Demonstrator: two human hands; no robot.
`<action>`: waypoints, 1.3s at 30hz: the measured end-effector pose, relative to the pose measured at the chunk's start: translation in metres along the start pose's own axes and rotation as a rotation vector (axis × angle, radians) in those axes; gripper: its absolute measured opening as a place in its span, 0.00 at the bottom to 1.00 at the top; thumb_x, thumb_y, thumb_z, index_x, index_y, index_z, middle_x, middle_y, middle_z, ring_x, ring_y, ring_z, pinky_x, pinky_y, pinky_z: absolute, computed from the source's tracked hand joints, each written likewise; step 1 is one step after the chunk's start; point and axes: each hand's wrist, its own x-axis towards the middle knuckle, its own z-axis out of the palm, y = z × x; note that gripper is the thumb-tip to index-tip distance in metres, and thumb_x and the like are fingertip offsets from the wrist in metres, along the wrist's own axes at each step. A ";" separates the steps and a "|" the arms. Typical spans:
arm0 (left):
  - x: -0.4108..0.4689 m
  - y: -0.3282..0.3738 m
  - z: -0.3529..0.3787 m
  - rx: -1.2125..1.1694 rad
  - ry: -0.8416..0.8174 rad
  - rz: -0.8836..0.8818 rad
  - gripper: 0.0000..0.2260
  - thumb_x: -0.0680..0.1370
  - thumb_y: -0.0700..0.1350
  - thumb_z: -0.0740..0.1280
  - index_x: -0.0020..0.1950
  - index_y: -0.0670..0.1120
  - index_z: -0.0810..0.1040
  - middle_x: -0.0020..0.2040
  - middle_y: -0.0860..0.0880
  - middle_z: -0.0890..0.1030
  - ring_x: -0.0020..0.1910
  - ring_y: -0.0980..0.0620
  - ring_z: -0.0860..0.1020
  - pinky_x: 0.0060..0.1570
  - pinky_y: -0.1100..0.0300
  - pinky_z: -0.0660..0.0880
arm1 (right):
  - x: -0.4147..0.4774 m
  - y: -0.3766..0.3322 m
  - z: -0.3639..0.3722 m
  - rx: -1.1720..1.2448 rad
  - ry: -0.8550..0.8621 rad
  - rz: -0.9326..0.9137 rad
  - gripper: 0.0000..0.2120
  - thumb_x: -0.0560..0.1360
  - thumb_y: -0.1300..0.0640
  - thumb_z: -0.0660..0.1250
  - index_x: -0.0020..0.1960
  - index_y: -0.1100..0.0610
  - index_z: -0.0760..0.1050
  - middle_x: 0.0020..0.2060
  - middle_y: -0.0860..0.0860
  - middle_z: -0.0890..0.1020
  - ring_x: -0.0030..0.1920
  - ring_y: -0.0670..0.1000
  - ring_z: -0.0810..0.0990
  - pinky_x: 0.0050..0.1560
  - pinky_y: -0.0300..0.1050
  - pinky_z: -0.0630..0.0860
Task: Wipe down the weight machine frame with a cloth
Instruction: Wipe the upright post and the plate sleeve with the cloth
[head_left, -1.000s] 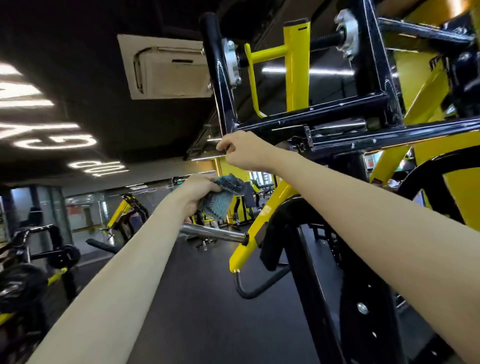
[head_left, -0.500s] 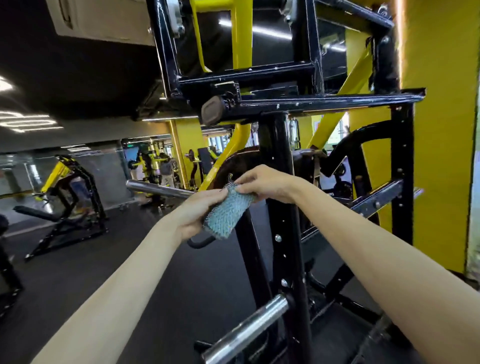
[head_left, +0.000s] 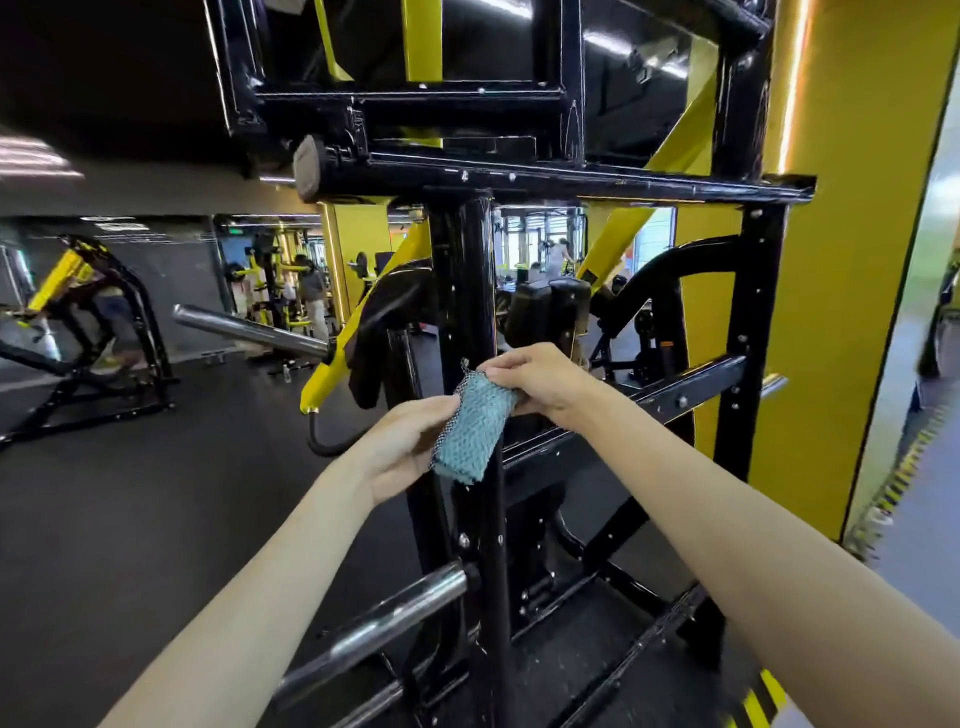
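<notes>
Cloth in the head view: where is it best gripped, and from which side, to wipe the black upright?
Likely the left long edge, from the left, where the left hand grips it. The cloth is folded into a thick pad standing tilted before the black upright; the right hand pinches only its top end.

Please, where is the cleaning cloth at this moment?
In the head view the folded teal cloth sits near the centre, held between the left hand and the right hand, in front of the black upright post.
</notes>
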 end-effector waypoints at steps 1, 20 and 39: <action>0.003 -0.002 -0.001 0.022 -0.032 -0.009 0.17 0.76 0.50 0.66 0.60 0.41 0.78 0.54 0.45 0.83 0.50 0.51 0.80 0.50 0.58 0.76 | 0.001 0.005 -0.003 0.013 -0.004 0.011 0.07 0.78 0.64 0.64 0.52 0.62 0.80 0.44 0.54 0.81 0.44 0.50 0.80 0.46 0.47 0.81; 0.057 -0.014 -0.134 0.284 -0.334 -0.185 0.19 0.68 0.43 0.77 0.57 0.47 0.79 0.51 0.48 0.82 0.47 0.54 0.81 0.45 0.60 0.77 | 0.068 0.031 0.079 -0.075 0.013 0.198 0.08 0.71 0.61 0.74 0.41 0.58 0.74 0.39 0.54 0.80 0.40 0.50 0.80 0.42 0.45 0.81; 0.067 -0.047 -0.150 -0.083 0.233 -0.083 0.15 0.75 0.53 0.70 0.53 0.42 0.82 0.46 0.45 0.85 0.46 0.48 0.82 0.48 0.56 0.75 | 0.091 0.052 0.143 -0.085 -0.019 0.081 0.19 0.74 0.64 0.71 0.65 0.61 0.75 0.52 0.56 0.82 0.47 0.45 0.80 0.46 0.33 0.76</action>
